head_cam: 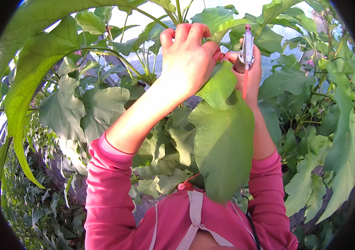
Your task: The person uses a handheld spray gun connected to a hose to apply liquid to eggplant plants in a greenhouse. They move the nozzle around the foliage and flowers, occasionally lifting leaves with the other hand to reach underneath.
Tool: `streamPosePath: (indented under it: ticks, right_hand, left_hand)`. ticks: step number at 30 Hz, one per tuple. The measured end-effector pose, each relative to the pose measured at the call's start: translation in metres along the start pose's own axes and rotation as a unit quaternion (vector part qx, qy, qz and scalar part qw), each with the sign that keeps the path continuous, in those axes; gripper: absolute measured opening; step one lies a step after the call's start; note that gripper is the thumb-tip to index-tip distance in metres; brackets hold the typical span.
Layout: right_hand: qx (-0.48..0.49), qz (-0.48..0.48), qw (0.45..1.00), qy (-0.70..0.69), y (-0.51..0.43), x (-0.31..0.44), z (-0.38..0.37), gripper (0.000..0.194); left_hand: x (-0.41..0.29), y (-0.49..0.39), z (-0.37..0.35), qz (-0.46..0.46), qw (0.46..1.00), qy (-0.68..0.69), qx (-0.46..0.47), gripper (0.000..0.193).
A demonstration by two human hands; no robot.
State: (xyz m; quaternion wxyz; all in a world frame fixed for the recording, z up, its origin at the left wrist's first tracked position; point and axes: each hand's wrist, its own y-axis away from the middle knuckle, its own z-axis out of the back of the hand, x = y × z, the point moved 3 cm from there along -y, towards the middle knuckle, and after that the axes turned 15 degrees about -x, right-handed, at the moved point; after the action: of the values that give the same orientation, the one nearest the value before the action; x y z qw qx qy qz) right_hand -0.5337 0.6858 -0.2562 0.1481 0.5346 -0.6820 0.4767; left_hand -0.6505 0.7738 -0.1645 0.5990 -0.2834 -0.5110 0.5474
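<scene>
My left hand is raised among the leaves of an eggplant-like plant, its fingers curled and its thumb beside my right fingertips. Whatever may be between those fingers is hidden. Held upright in my right hand is a small metal hand sprayer or dispensing gun with a pinkish tip. From its lower end a translucent red tube runs down behind a leaf. A large green lobed leaf hangs between my forearms, and a smaller leaf lies just below my fingertips.
A red container with a thin red tube shows near my waist, partly covered. Long leaves arch close on the left. Dense foliage with purple flowers stands on the right. Translucent plastic sheeting is behind the plants.
</scene>
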Motion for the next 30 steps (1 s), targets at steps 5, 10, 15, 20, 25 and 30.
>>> streamPosePath:
  ticks: [5,10,15,20,25,30]
  right_hand:
    - [-0.019,0.015,1.000,0.014,0.002,0.007,0.000,0.064]
    - [-0.003,-0.005,1.000,0.008,0.006,0.011,0.011,0.060]
    - [0.067,0.080,0.989,0.109,0.038,0.035,0.027,0.056]
    - [0.116,-0.145,0.982,0.011,0.055,0.041,0.042,0.053]
    - [0.134,-0.135,0.977,0.096,0.055,0.043,0.047,0.048]
    - [0.121,-0.118,0.984,0.063,0.054,0.045,0.044,0.049]
  left_hand:
    - [-0.005,-0.002,0.000,-0.016,1.000,-0.006,-0.007,0.016]
    - [-0.002,-0.001,-0.006,0.024,0.999,0.024,0.006,0.016]
    - [0.000,0.004,-0.014,0.065,0.996,0.064,-0.015,0.015]
    - [-0.004,0.004,-0.019,0.073,0.994,0.074,0.016,0.016]
    - [-0.006,0.001,-0.021,0.074,0.994,0.082,0.024,0.015]
    - [-0.004,0.004,-0.017,0.089,0.993,0.070,0.038,0.015]
